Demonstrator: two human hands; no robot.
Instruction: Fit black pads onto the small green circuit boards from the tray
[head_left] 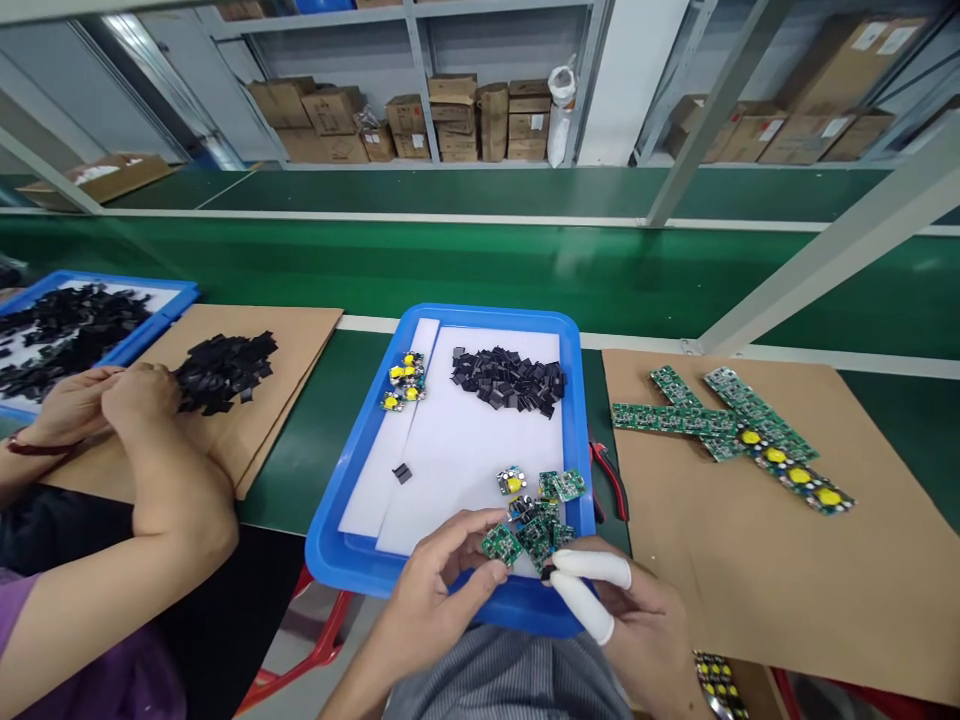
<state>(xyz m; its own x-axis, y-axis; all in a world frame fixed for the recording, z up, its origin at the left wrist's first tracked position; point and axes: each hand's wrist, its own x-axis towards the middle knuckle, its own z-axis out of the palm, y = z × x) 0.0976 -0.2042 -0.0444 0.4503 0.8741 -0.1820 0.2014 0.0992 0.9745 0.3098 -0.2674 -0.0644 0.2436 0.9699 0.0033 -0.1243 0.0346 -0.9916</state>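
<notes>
My left hand (pixel 442 575) pinches a small green circuit board (pixel 501 545) between thumb and fingers, over the near right part of a blue tray (pixel 328 545). White finger cots cover two fingertips of my right hand (pixel 637 610), which grip a tiny black piece (pixel 547 573) close to the board. Just beyond lie several loose green circuit boards (pixel 551 485) and one board with a yellow part (pixel 512 481). Farther back on the white sheet is a heap of black pieces (pixel 510 380). Boards with yellow parts (pixel 405 380) are grouped at the left, above a separate black piece (pixel 403 473).
Red-handled pliers (pixel 611 480) lie against the tray's right side. Circuit board strips (pixel 675 420) rest on cardboard (pixel 735 570) at right. On the left, a co-worker's hands (pixel 139 395) work beside a black heap (pixel 225 370). A slanted metal post (pixel 825 250) stands at right.
</notes>
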